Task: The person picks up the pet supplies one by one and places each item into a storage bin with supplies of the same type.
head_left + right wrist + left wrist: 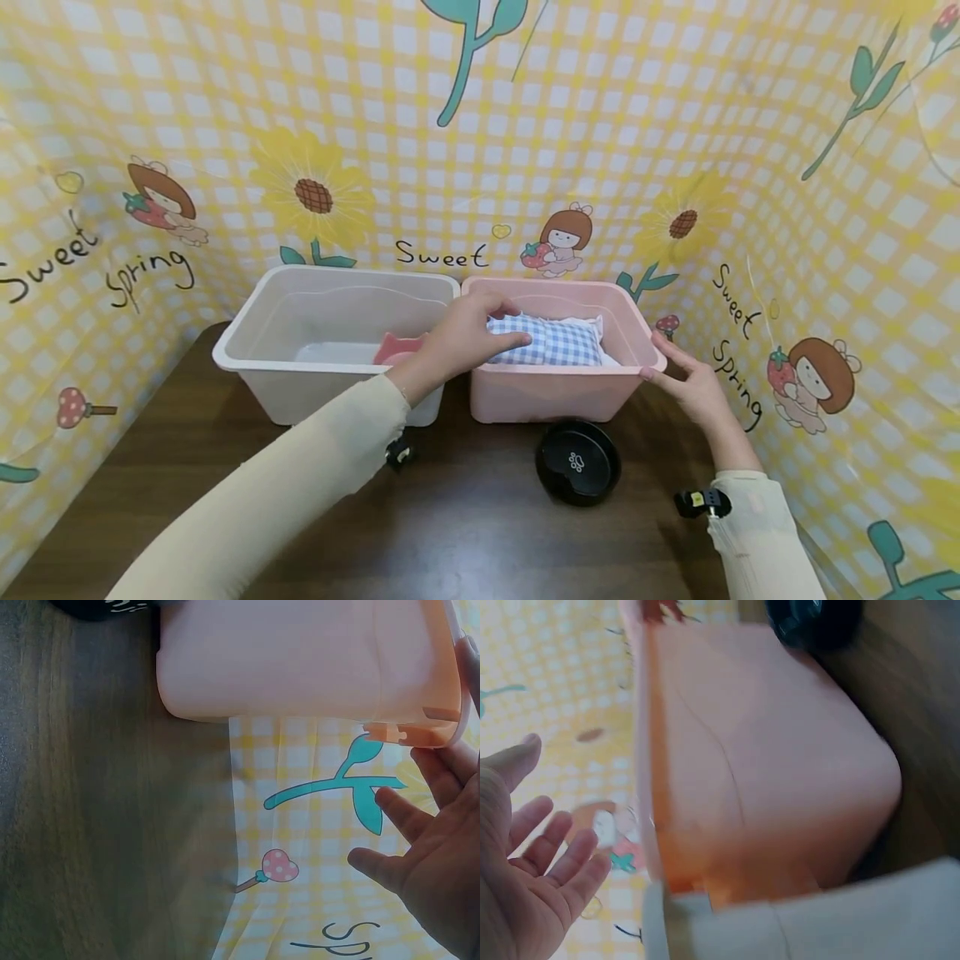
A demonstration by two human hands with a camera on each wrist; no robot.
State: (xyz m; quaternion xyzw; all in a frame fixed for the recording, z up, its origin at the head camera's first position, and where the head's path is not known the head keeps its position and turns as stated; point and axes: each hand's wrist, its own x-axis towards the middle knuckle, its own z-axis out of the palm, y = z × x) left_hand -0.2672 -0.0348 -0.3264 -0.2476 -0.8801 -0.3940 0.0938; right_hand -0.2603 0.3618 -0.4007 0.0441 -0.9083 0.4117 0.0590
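A blue-and-white checked cushion with a pale edge lies inside the pink bin. Above its left part hovers my left hand, thumb and fingers spread apart with nothing between them; the left wrist view has this hand loosely curled beside the pink bin's rim. My right hand touches the pink bin's rim at its front right corner. In the right wrist view the right hand has its fingers spread, the thumb and one finger against the rim, the others free.
A grey-white bin stands left against the pink one, with a red-pink item inside, partly hidden by my left arm. On the brown table, a black bowl with a paw print sits before the pink bin. Checked cloth hangs around.
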